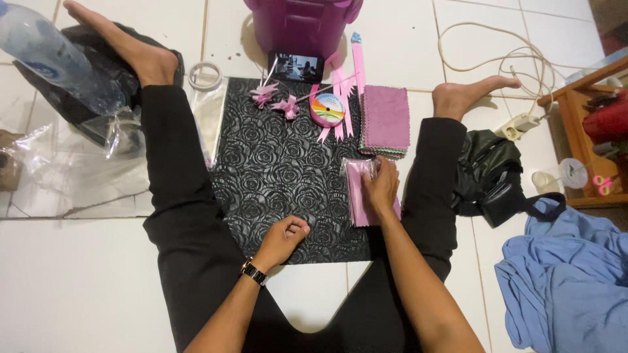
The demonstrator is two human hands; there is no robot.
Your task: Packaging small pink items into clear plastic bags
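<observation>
A: Pink packet (366,196) of sheets in a clear sleeve lies on the right edge of the black rose-patterned mat (281,170), which is spread on the tiled floor (78,287) between the person's two black-trousered legs. Entry from my remote seat: right hand (381,186) rests on top of the packet, fingers (374,171) curled over its upper end, pressing or pinching the sleeve; I read it as grasping the packet.

B: And the left hand (281,238)?

A: Clenched loosely into a fist, knuckles down on the mat near its lower edge, holding nothing I can see. A wristwatch (254,271) sits on that wrist.

B: Note the surroundings.

A: Just above the packet, a stack of purple cloth squares (386,117) lies on the mat's upper right corner. Beside it to the left, a spool of ribbon (327,108) with pink ribbon strips (343,98) fanned around it, then two small pink bows (275,98). A phone (296,67) stands propped against a purple bucket (301,23) at the top. A roll of clear tape (205,75) lies near the left foot, and a plastic water bottle (52,55) lies further left. A black bag (497,173) and blue cloth (562,274) lie on the right.
</observation>
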